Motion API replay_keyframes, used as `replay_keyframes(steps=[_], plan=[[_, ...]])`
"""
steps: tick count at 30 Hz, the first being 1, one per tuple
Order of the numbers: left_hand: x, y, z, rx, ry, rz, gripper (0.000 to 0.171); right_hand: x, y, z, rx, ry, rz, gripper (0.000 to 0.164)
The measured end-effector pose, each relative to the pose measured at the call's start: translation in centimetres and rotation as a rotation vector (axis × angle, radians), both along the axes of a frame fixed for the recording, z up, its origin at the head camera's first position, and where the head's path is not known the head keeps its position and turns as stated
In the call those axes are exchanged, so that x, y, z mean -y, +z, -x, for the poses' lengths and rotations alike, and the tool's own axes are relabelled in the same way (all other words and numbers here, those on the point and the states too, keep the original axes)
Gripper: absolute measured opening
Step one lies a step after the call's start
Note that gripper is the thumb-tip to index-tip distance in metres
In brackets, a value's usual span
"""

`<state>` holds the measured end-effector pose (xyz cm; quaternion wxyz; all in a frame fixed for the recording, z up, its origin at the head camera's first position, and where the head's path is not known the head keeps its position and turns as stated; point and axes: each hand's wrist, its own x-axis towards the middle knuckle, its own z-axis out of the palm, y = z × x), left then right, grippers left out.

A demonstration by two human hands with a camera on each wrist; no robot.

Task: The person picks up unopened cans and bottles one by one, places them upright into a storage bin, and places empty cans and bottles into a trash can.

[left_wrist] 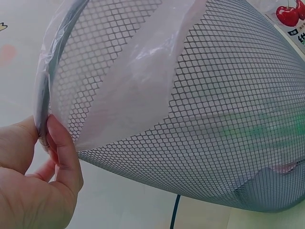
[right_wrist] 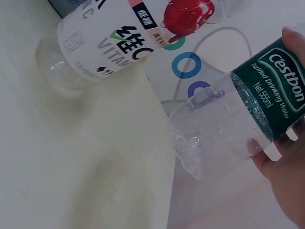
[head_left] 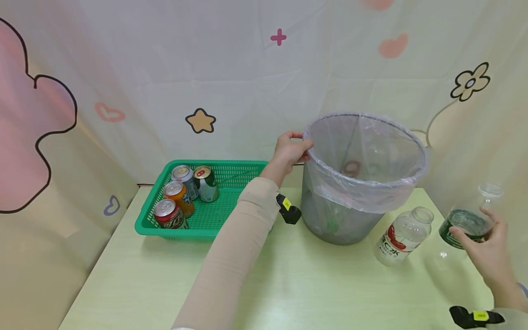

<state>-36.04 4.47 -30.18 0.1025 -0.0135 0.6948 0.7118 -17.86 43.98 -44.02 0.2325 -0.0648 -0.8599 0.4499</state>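
Note:
My left hand (head_left: pixel 290 150) pinches the rim of a grey mesh trash bin (head_left: pixel 338 220), thumb on one side and fingers on the other. A thin clear liner (left_wrist: pixel 138 81) is folded over that rim. At the right, my right hand (head_left: pixel 488 250) grips a clear plastic water bottle with a green label (right_wrist: pixel 271 86), its base raised off the table. Between bin and hand stands a second clear bottle with a cherry label (head_left: pixel 404 236), uncapped. Something green and a reddish shape show faintly inside the bin.
A green plastic basket (head_left: pixel 206 236) sits left of the bin, holding several drink cans (head_left: pixel 179 198) at its left side. All stand on a pale table (head_left: pixel 288 284), with a patterned curtain (head_left: pixel 239 68) behind. The table's right edge runs beneath the held bottle.

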Motion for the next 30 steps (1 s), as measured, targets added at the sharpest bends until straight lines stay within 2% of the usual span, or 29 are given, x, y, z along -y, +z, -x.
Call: replay_keyframes(steps=[3, 6, 17, 22, 24, 27, 30], plan=[[0.0, 0.0, 0.0, -0.001, 0.001, 0.005, 0.028, 1.0, 2.3, -0.2, 0.009, 0.003, -0.034, 0.078], [0.0, 0.0, 0.1, -0.008, -0.001, 0.012, 0.028, 0.9, 3.3, 0.0, 0.004, 0.013, -0.060, 0.078], [0.1, 0.2, -0.1, -0.014, -0.010, 0.026, 0.028, -0.1, 5.6, 1.2, 0.021, -0.001, -0.129, 0.078], [0.1, 0.2, -0.1, -0.007, -0.010, 0.031, 0.029, -2.2, 5.4, 2.9, 0.004, -0.016, -0.152, 0.078], [0.1, 0.2, -0.1, -0.005, -0.008, 0.029, 0.029, -3.5, 4.9, 3.9, -0.017, -0.043, -0.188, 0.079], [0.1, 0.2, -0.2, -0.005, -0.007, 0.027, 0.029, -4.1, 5.3, 4.8, -0.022, -0.058, -0.231, 0.079], [0.2, 0.2, -0.2, -0.006, -0.006, 0.030, 0.028, -3.1, 6.8, 4.7, -0.005, -0.062, -0.268, 0.080]])
